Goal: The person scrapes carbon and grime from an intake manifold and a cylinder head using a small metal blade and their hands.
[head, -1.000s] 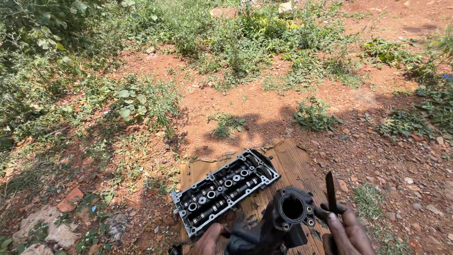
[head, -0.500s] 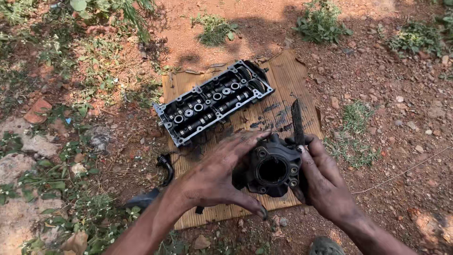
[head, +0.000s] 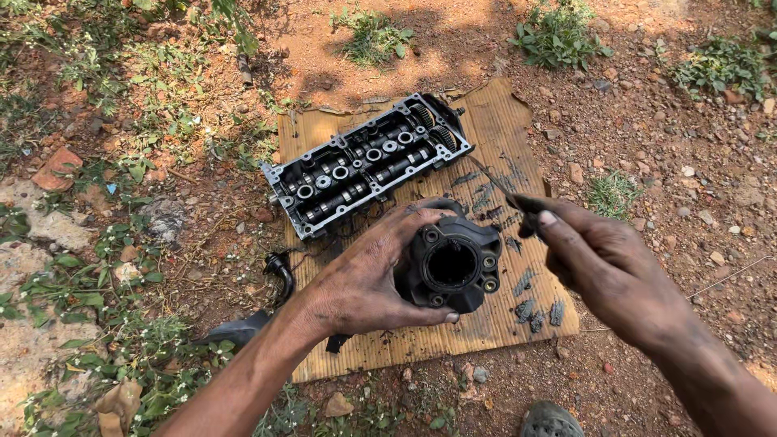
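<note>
**Left hand on the black housing, right hand pinching a thin tool**

From my remote seat, I start at the far left, where a red stone (head: 55, 167) lies among weeds, well away from either grip. Nearer in, a curved black hose (head: 281, 273) rests on the dirt just left of my left hand (head: 368, 279).

That left grip is clenched around a round black metal housing (head: 452, 263), thumb over its top edge and fingers under its lower edge. The housing is held tilted so that its open bore faces up toward me, with small bolt holes showing around the rim. It sits above a sheet of brown cardboard (head: 494, 121) spread on the red earth.

Up and behind the left grip, on the far part of that cardboard, lies a long engine cylinder head (head: 368, 166), set at a slant, its row of round valve seats and shafts showing.

Just below and right of the housing, a few dark scraps (head: 536, 310) lie on the cardboard.

To the right, my right hand (head: 611, 271) is closed on a thin dark tool (head: 498, 184), pinched between thumb and fingers; its slender tip points up and left, away from the housing and not touching it. The right grip is close beside the housing, apart from it.

At the bottom edge, below the right forearm, a shoe tip (head: 550, 421) shows.
</note>
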